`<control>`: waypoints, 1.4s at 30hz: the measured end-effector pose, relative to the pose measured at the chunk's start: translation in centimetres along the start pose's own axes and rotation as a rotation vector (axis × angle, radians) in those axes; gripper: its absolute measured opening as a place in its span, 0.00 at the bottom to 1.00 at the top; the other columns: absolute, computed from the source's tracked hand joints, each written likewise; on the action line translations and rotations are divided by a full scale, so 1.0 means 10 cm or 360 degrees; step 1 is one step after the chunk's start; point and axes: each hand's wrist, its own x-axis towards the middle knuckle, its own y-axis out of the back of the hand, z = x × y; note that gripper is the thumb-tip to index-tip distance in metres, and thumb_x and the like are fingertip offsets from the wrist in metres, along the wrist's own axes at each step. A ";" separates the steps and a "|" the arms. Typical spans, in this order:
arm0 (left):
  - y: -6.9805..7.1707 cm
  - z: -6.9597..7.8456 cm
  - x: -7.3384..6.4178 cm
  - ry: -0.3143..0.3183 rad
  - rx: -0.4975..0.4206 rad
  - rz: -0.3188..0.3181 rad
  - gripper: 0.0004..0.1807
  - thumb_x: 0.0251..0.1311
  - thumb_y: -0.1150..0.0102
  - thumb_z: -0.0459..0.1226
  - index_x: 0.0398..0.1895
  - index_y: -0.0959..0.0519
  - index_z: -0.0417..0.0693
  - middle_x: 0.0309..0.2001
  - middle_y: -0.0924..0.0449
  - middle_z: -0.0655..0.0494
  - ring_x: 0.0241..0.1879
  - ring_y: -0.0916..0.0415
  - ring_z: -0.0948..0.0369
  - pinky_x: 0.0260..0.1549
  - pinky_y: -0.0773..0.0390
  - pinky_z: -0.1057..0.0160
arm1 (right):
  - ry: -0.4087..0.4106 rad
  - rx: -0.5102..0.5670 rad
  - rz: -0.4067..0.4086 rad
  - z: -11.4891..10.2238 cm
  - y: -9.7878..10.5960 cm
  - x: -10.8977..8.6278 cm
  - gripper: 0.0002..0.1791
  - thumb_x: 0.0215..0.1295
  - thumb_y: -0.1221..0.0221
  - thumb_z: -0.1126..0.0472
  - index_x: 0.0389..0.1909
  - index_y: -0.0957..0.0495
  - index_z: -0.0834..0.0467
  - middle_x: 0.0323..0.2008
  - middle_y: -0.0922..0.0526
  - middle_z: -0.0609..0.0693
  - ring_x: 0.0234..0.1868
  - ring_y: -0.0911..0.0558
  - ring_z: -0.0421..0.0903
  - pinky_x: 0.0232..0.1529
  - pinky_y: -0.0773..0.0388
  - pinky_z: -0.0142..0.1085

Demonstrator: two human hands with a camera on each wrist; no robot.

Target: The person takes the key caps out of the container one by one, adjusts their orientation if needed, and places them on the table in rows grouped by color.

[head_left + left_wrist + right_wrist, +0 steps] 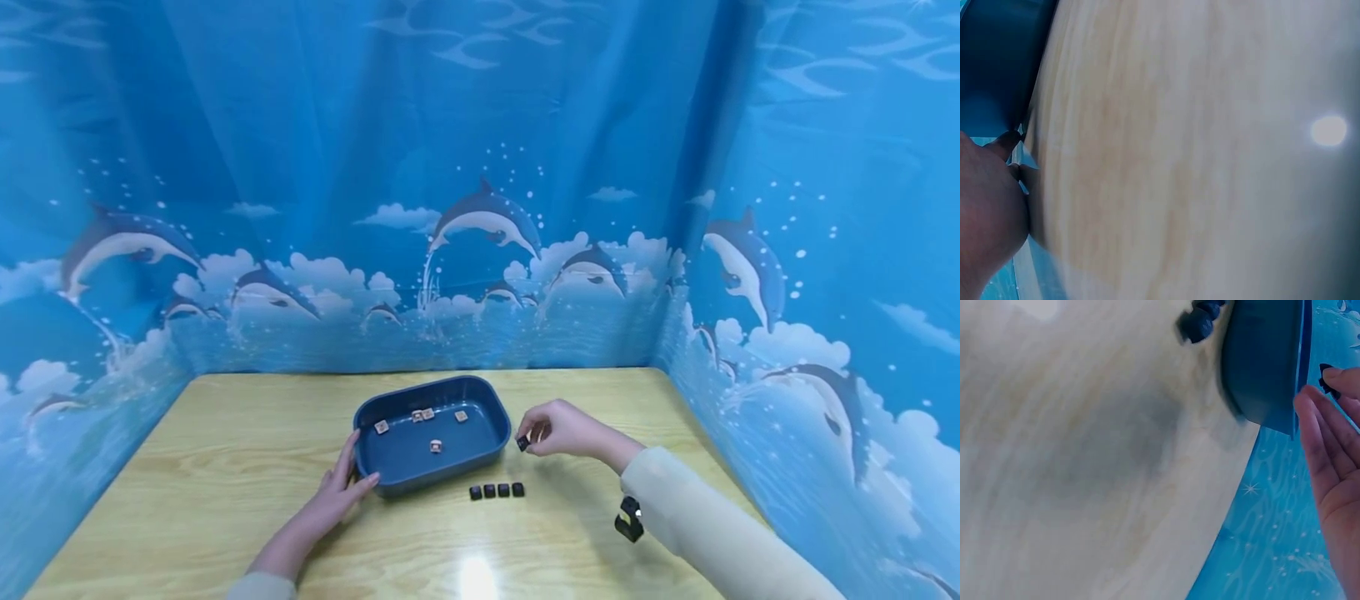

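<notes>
A dark blue tray [420, 483] with rounded corners sits on the table. My left hand [333, 496] rests against its near left corner, fingers along the left side and thumb along the front wall. In the left wrist view part of that hand [988, 206] shows beside the tray. Just off the tray's right end, my right hand [562, 429] pinches a small black cube [522, 443], rather like a keycap, above the table. The right wrist view shows this cube [1329, 381] at the thumb. Several similar black cubes [497, 491] form a row in front of the tray.
Several small beige-faced cubes [436, 447] lie scattered inside the tray. The light wood table [247, 450] is bounded at the back and sides by a blue curtain [360, 167] printed with dolphins. A black device [628, 518] is strapped at the right wrist.
</notes>
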 end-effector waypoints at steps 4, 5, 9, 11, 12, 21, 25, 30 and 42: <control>0.01 -0.02 0.01 0.0009 -0.0013 0.0006 0.49 0.70 0.49 0.52 0.78 0.73 0.59 0.73 0.63 0.29 0.71 0.72 0.32 0.60 0.80 0.30 | 0.0037 -0.0054 0.0090 0.06 -0.06 -0.05 0.10 0.54 0.33 0.67 0.36 0.14 0.51 0.33 0.18 0.40 0.31 0.20 0.40 0.33 0.20 0.35; 0.02 -0.03 0.02 0.0005 -0.0011 0.0010 0.49 0.70 0.49 0.52 0.78 0.73 0.59 0.73 0.62 0.29 0.71 0.71 0.32 0.60 0.80 0.31 | 0.0037 -0.0063 0.0114 0.07 -0.08 -0.05 0.10 0.54 0.32 0.67 0.36 0.14 0.51 0.33 0.19 0.40 0.30 0.20 0.40 0.33 0.20 0.35; 0.03 -0.05 0.03 -0.0012 -0.0011 0.0018 0.49 0.70 0.48 0.51 0.78 0.72 0.59 0.73 0.62 0.29 0.71 0.69 0.33 0.60 0.81 0.31 | -0.0019 -0.0050 0.0182 0.14 -0.16 -0.09 0.09 0.54 0.31 0.66 0.35 0.14 0.51 0.33 0.20 0.39 0.29 0.22 0.39 0.32 0.23 0.34; 0.03 -0.05 0.03 -0.0012 -0.0015 0.0015 0.49 0.70 0.48 0.51 0.78 0.72 0.59 0.73 0.62 0.29 0.71 0.69 0.33 0.60 0.81 0.31 | -0.0039 -0.0041 0.0207 0.16 -0.22 -0.12 0.08 0.54 0.31 0.66 0.35 0.14 0.53 0.32 0.19 0.39 0.28 0.23 0.37 0.30 0.24 0.33; 0.03 -0.05 0.03 -0.0017 -0.0010 0.0016 0.49 0.70 0.48 0.51 0.78 0.72 0.58 0.73 0.62 0.28 0.71 0.68 0.33 0.60 0.80 0.30 | -0.0051 -0.0033 0.0218 0.17 -0.24 -0.14 0.08 0.54 0.31 0.67 0.35 0.14 0.54 0.32 0.18 0.39 0.28 0.24 0.37 0.30 0.24 0.33; 0.01 -0.04 0.03 -0.0018 0.0003 0.0004 0.49 0.70 0.48 0.50 0.78 0.72 0.57 0.73 0.61 0.28 0.71 0.64 0.34 0.61 0.80 0.32 | -0.0238 0.0044 0.0299 0.25 -0.49 -0.30 0.09 0.51 0.30 0.69 0.34 0.15 0.58 0.29 0.18 0.42 0.28 0.24 0.40 0.29 0.24 0.32; 0.01 -0.04 0.04 -0.0009 0.0002 -0.0004 0.49 0.70 0.48 0.51 0.78 0.72 0.58 0.73 0.62 0.28 0.71 0.66 0.34 0.61 0.80 0.31 | -0.0328 0.0092 0.0323 0.27 -0.57 -0.34 0.10 0.50 0.30 0.71 0.33 0.15 0.58 0.28 0.19 0.43 0.29 0.23 0.42 0.29 0.23 0.32; 0.00 -0.05 0.04 -0.0006 0.0012 -0.0006 0.49 0.70 0.48 0.51 0.78 0.73 0.58 0.73 0.62 0.28 0.71 0.67 0.33 0.61 0.80 0.31 | -0.0364 0.0096 0.0331 0.29 -0.66 -0.36 0.10 0.49 0.30 0.70 0.32 0.16 0.57 0.26 0.20 0.42 0.28 0.23 0.41 0.29 0.23 0.32; 0.00 -0.06 0.05 0.0006 -0.0010 0.0003 0.50 0.69 0.47 0.52 0.78 0.72 0.60 0.73 0.61 0.29 0.70 0.72 0.31 0.59 0.79 0.29 | -0.0273 0.0024 0.0376 0.34 -0.73 -0.39 0.10 0.47 0.28 0.69 0.31 0.16 0.56 0.28 0.21 0.43 0.29 0.25 0.39 0.31 0.25 0.31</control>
